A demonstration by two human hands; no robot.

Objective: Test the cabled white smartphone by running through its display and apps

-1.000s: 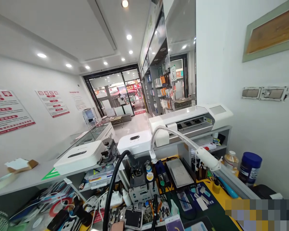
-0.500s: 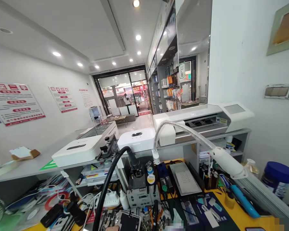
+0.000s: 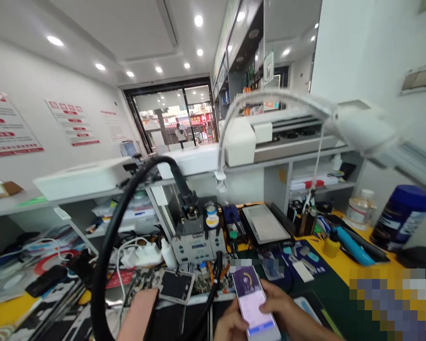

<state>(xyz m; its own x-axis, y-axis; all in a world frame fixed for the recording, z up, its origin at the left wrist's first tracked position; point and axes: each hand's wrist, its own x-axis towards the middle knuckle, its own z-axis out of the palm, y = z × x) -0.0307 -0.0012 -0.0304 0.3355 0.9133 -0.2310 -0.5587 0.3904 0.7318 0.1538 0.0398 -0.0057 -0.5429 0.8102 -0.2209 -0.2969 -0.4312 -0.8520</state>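
A lit smartphone [image 3: 252, 305] with a purple and white screen is upright and slightly tilted at the bottom of the view, above the dark green work mat [image 3: 326, 298]. My left hand [image 3: 230, 323] grips its lower left side, the thumb over the screen's edge. On the right side my right hand [image 3: 282, 308] is closed round it, its thumb lying on the screen. The fingers behind the phone are partly hidden. To the left are a pink phone [image 3: 139, 312] and an opened device with a black panel [image 3: 176, 285].
A black hose [image 3: 102, 241] arches across the left from a grey soldering station [image 3: 193, 248]. A white lamp arm [image 3: 367, 125] reaches over from the right. Behind the mat lie a silver plate [image 3: 266, 225] and loose circuit boards [image 3: 145, 279]. A blue-lidded tub [image 3: 404, 213] stands right.
The view has tipped down toward the bench and is slightly blurred. Both my hands and the lit smartphone now show at the bottom; no hands were visible before.
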